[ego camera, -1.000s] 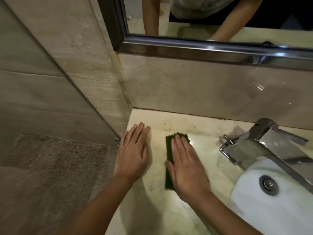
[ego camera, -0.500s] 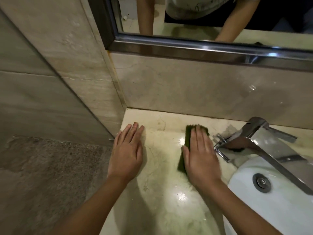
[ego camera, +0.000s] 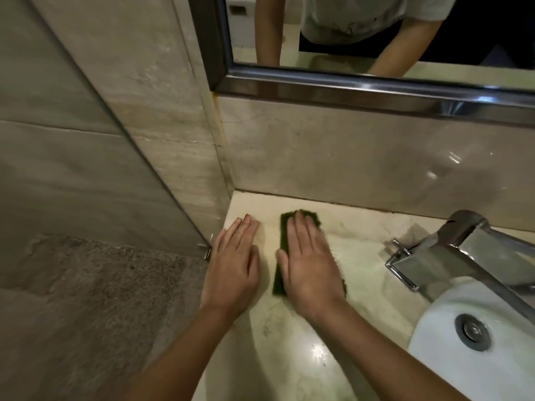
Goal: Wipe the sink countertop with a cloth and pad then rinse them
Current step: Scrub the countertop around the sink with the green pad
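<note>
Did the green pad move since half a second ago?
Yes. The pad under the right hand slid left, away from the faucet, toward the left hand on the countertop.

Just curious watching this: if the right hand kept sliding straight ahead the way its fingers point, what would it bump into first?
Probably the marble backsplash; the right hand meets only bare countertop before it.

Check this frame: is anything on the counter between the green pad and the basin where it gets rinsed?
Nothing visible lies on that stretch. The right hand presses flat on the green pad, and bare countertop runs from it to the basin. The faucet stands off to the side, overhanging the basin's rim.
</note>
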The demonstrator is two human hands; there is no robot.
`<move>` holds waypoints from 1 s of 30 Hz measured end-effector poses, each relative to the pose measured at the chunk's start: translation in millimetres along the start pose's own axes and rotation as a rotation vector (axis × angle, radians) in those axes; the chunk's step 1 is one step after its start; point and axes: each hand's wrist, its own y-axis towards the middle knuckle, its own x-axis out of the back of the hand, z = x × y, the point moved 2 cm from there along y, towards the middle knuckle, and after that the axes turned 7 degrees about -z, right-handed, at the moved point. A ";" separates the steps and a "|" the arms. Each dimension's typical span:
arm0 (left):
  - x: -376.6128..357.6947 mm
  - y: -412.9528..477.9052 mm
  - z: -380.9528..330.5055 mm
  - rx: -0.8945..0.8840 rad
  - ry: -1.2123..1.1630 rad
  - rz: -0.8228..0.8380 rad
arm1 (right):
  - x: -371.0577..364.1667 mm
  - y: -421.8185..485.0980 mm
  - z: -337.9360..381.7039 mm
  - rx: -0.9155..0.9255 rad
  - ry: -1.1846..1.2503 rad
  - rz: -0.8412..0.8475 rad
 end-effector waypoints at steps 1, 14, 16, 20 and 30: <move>2.0 -0.8 0.7 0.022 -0.070 -0.034 | 4.6 -12.2 4.1 0.094 0.013 0.029; 26.5 1.5 33.3 0.296 -0.423 -0.291 | 9.4 -22.2 18.3 0.208 0.041 0.047; 32.9 -1.6 42.5 0.272 -0.384 -0.282 | 10.9 -10.0 3.4 0.119 -0.001 0.026; 41.0 -8.5 55.1 0.273 -0.292 -0.300 | -8.9 34.1 59.6 0.100 0.040 0.014; 48.9 -20.7 67.3 0.227 -0.212 -0.281 | -11.4 37.0 72.0 0.086 0.099 0.024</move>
